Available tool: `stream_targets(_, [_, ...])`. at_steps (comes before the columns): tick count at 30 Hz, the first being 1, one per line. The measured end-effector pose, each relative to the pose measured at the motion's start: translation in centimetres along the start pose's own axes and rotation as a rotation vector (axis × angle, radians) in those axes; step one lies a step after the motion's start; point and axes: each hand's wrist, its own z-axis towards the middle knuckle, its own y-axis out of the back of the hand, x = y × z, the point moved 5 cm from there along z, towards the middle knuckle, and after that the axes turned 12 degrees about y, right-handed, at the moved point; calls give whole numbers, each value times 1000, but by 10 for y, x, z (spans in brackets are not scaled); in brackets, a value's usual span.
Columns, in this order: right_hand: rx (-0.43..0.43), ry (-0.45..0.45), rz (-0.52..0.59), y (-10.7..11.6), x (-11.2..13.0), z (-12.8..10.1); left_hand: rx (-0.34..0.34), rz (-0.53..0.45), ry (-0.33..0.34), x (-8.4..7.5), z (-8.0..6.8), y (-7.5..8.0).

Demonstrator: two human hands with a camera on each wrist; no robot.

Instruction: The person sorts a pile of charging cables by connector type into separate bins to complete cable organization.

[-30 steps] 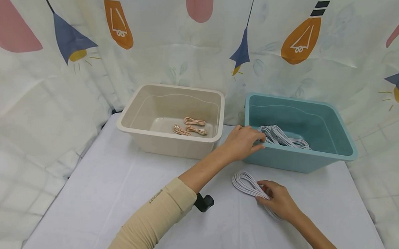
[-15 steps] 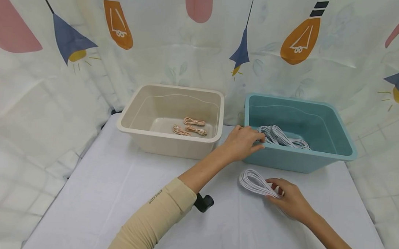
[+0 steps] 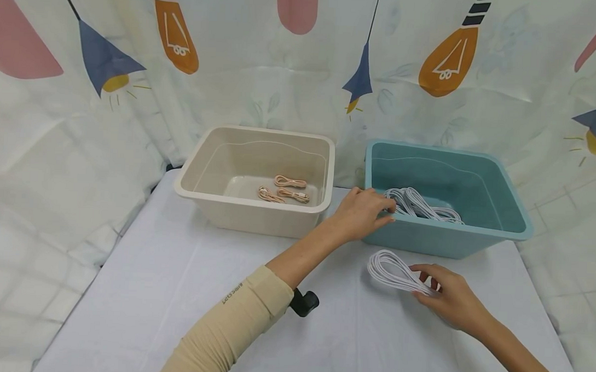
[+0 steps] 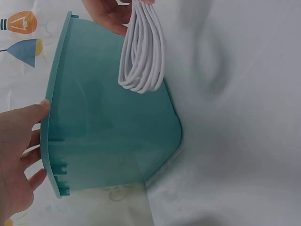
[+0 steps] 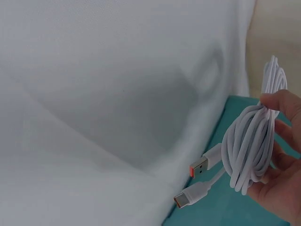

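Observation:
My right hand (image 3: 449, 297) pinches a coiled white USB cable (image 3: 392, 270) above the table, in front of the teal bin (image 3: 444, 240). In the right wrist view the coil (image 5: 249, 143) is bunched at its middle under my thumb. Its USB-A plug (image 5: 202, 165) and USB-C plug (image 5: 188, 195) stick out beside the loops. My left hand (image 3: 362, 214) grips the teal bin's rim at its left front corner. The left wrist view shows the thumb on one side of that rim (image 4: 45, 127) and fingers on the other. More coiled white cables (image 3: 418, 204) lie inside the bin.
A beige bin (image 3: 252, 220) stands left of the teal one, with several small coiled copper-coloured cables (image 3: 292, 195) in it. A black knob-like part (image 3: 305, 304) shows beside my left sleeve. A patterned curtain (image 3: 302, 76) hangs behind the white-covered table (image 3: 175, 313).
My right hand has moved right and slightly away from me with the white cable, which has risen off the table. The left hand stays on the teal bin's rim.

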Motion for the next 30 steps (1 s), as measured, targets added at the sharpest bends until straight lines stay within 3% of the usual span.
stream_targets(30, [-34,105,-85,44,9,5,-24,-34,-2,0,0,-1])
